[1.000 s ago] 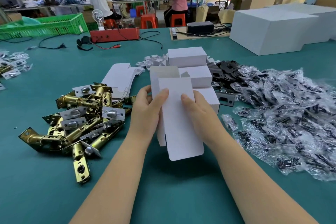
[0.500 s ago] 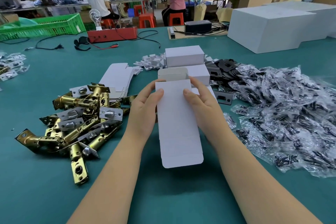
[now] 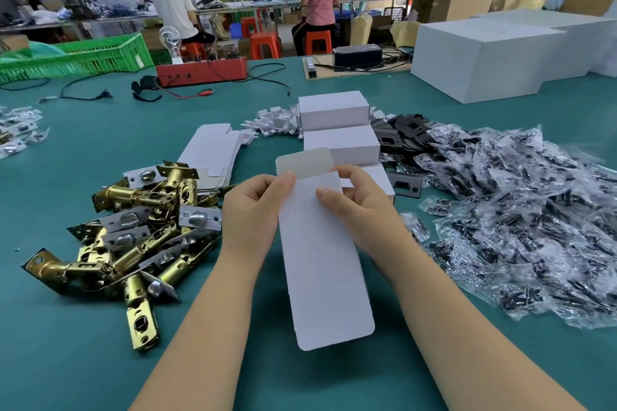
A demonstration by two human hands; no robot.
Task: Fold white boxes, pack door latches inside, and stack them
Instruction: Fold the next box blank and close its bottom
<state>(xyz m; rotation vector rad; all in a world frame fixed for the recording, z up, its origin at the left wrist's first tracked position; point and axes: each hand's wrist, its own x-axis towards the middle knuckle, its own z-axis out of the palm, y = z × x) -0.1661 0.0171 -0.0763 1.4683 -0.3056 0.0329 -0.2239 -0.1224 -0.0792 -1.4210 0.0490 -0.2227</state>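
Note:
A long white box blank (image 3: 324, 260) hangs above the green table, its far flap bent up and back. My left hand (image 3: 253, 210) grips its upper left edge with curled fingers. My right hand (image 3: 360, 207) pinches the upper right edge, thumb on the front face. A pile of brass door latches (image 3: 133, 230) lies to the left of my hands. Folded white boxes (image 3: 334, 110) stand stacked just beyond the blank. Flat white blanks (image 3: 210, 147) lie behind the latches.
A heap of clear plastic bags with black parts (image 3: 521, 223) covers the right side. Black metal plates (image 3: 404, 140) lie by the stacked boxes. Large white cartons (image 3: 484, 57) stand at the far right, a red device (image 3: 200, 72) and green crate (image 3: 73, 57) at the back. People sit beyond.
The box blank has swung upright and dropped lower toward me. Its far flap has been bent back. Both hands slid to its upper edges.

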